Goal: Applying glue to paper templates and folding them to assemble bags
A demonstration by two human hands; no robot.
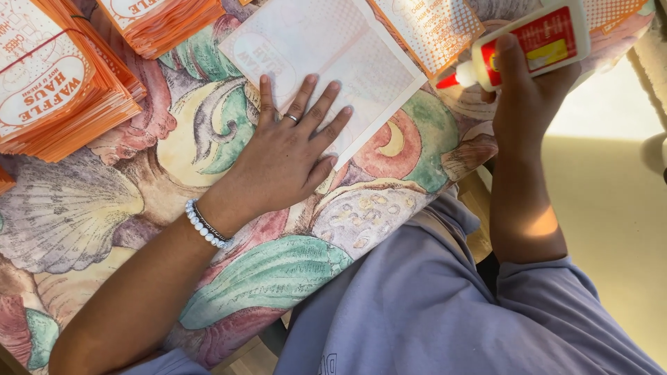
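Pressing our left hand point(288, 156) flat, fingers spread, we held down the near corner of a pale paper sheet point(326, 59) that lay face down on the patterned tablecloth point(264, 278) of shells and leaves. Our right hand point(528, 97) was closed around a white glue bottle point(531, 45) with a red label, tipped on its side so that its red nozzle pointed toward the sheet's right edge, near it but not touching. We could see no line of glue on the paper, though the sunlit surface was too washed out to be sure, so we judged the gluing of this sheet not yet begun. Beyond the sheet, a stack of orange printed bags point(59, 83) sat at the far left, a second stack point(163, 21) lay just beside it at the top edge, and another orange printed piece point(427, 28) rested against the sheet's far right side. Whether those stacks were finished pieces or ones waiting, we could not tell.
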